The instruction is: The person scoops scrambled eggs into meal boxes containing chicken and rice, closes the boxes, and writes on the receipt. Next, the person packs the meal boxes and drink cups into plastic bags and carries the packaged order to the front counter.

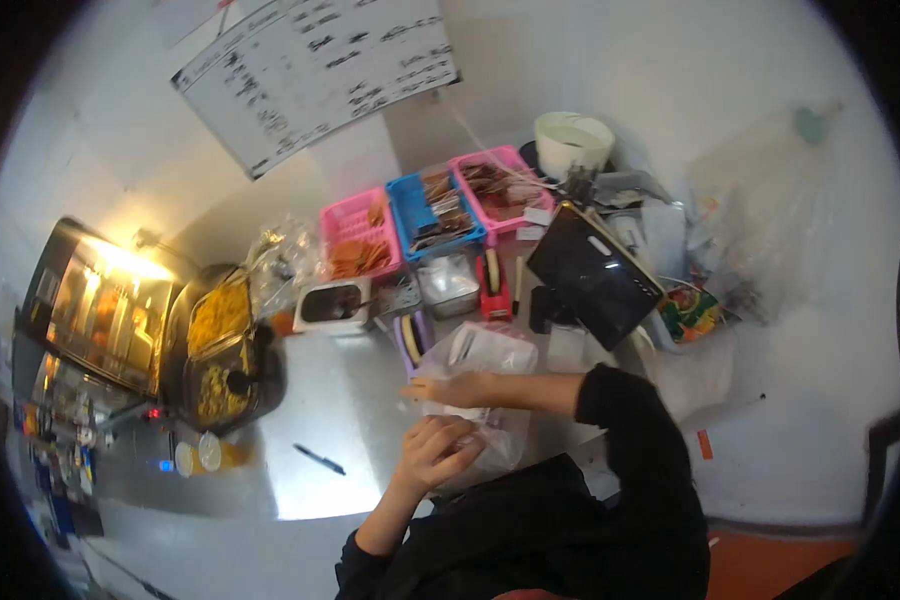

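Clear plastic bag [510, 442]: on desk [315, 400], by both hands | left hand [435, 452]: curled at bag, grip unclear | right hand [455, 390]: across bag, hold unclear | advisable: steady film one-handed, tension lightly, avoid tearing

Legible text: none that we can make out. On the whiteboard [300, 100] on the far wall, we distinguish lines of dark handwriting, in several columns, too blurred for us to decipher. On the multicoloured packet [688, 312] at the right, we note green, red and yellow colouring but can read no brand or number.
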`<act>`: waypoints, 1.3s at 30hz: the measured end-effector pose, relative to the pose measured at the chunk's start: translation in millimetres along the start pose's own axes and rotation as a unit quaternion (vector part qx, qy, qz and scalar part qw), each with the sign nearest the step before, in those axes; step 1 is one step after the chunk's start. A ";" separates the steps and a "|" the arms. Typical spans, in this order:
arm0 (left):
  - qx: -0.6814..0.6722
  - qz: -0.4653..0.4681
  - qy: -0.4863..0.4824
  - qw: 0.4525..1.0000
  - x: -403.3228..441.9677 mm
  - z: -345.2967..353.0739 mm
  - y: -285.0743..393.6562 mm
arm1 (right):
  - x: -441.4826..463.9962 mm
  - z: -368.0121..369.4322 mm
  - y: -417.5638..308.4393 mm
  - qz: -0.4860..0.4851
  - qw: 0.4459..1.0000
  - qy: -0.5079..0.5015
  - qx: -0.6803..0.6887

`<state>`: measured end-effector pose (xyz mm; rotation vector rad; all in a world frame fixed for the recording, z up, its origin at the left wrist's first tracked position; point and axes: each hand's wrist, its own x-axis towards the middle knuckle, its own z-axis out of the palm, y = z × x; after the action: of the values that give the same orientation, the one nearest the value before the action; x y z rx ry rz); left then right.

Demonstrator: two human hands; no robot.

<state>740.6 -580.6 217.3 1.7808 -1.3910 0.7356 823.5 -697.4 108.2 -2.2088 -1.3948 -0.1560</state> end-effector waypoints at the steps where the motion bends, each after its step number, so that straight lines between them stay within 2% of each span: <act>1: -0.001 -0.010 -0.018 1.000 -2.0 -1.2 -3.7 | 0.4 9.6 2.1 0.078 0.988 0.043 0.126; 2: -0.018 -0.066 -0.018 0.997 -11.8 -3.0 -7.3 | -2.9 12.4 3.2 0.152 0.952 0.094 0.248; 3: -0.041 -0.215 -0.026 0.976 -13.8 -12.7 -2.4 | -8.3 8.7 1.4 0.123 0.969 0.113 0.183; 4: -0.011 -0.162 0.079 0.984 -29.5 -9.5 -15.1 | -13.1 2.0 -2.8 0.096 0.980 0.130 0.115; 5: -0.081 -0.172 0.121 0.974 -24.1 -19.6 -20.6 | -18.9 -7.2 -6.9 0.068 0.986 0.142 0.047; 6: -0.039 -0.154 0.102 0.982 -14.1 -29.6 -24.9 | -24.4 -19.2 -11.5 0.077 0.985 0.140 0.071; 8: -0.076 -0.199 0.056 0.975 -5.3 -44.2 -26.7 | -34.7 -37.7 -21.8 0.089 0.979 0.135 0.126; 9: -0.090 -0.211 0.057 0.972 -1.9 -48.5 -27.7 | -40.8 -38.9 -24.9 0.094 0.981 0.140 0.095; 10: -0.101 -0.224 0.058 0.968 2.4 -51.6 -28.6 | -42.3 -35.3 -23.8 0.061 0.982 0.135 0.116; 12: -0.106 -0.185 0.005 0.977 13.9 -55.6 -27.8 | -38.2 -18.3 -12.8 -0.010 0.980 0.119 0.158; 15: -0.151 -0.121 -0.080 0.978 29.2 -39.6 -21.0 | -14.0 23.4 8.5 0.099 0.994 -0.011 0.036; 17: -0.181 -0.088 -0.133 0.971 52.4 -23.1 -7.2 | 5.5 71.4 52.7 0.182 0.975 -0.050 0.115; 19: -0.177 -0.113 -0.107 0.972 54.5 -15.3 -6.9 | 6.3 83.3 63.3 0.230 0.958 -0.075 0.155; 21: -0.197 -0.130 -0.102 0.966 50.5 -19.4 -13.6 | -3.5 71.4 46.9 0.248 0.951 -0.085 0.162; 24: -0.254 -0.223 0.008 0.941 39.5 -25.1 -13.0 | -22.3 -49.1 -27.2 0.152 0.985 -0.075 -0.032; 25: -0.277 -0.256 0.024 0.926 35.7 -27.2 -15.8 | -30.5 -71.8 -31.0 0.140 0.988 0.055 -0.034; 26: -0.274 -0.248 0.028 0.929 35.8 -26.9 -19.2 | -40.9 -96.2 -27.6 0.123 0.977 0.130 -0.114; 27: -0.267 -0.256 0.028 0.929 42.9 -25.8 -15.9 | -51.3 -120.6 -24.2 0.116 0.952 0.207 -0.193; 28: -0.259 -0.266 0.027 0.928 49.4 -25.5 -11.7 | -63.8 -152.0 -17.7 0.103 0.906 0.224 -0.345; 29: -0.238 -0.270 0.016 0.933 51.1 -24.4 -10.9 | -70.3 -191.9 -31.1 0.234 0.909 0.278 -0.202; 31: -0.194 -0.274 -0.003 0.942 56.4 -22.9 -13.8 | -102.9 -248.2 -6.7 0.220 0.824 0.518 -0.063; 32: -0.200 -0.280 -0.016 0.939 59.0 -22.1 -13.4 | -142.3 -260.3 50.1 0.178 0.841 0.413 -0.302; 34: -0.212 -0.292 -0.039 0.932 60.4 -21.1 -11.1 | -211.3 -283.0 97.4 0.325 0.800 0.394 -0.315; 35: -0.193 -0.284 -0.089 0.935 56.5 -23.4 -14.9 | -247.4 -292.7 118.2 0.378 0.793 0.340 -0.335; 38: -0.154 -0.279 -0.101 0.942 68.6 -17.8 -11.6 | -363.7 -277.3 196.0 0.462 0.767 0.219 -0.387; 39: -0.136 -0.294 -0.140 0.936 63.8 -19.5 -18.7 | -373.2 -279.9 187.2 0.511 0.760 0.206 -0.345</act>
<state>774.5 -596.4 275.6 1.9737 -0.9751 -0.0303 861.7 -1197.2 145.9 -2.9214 0.2991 -0.7821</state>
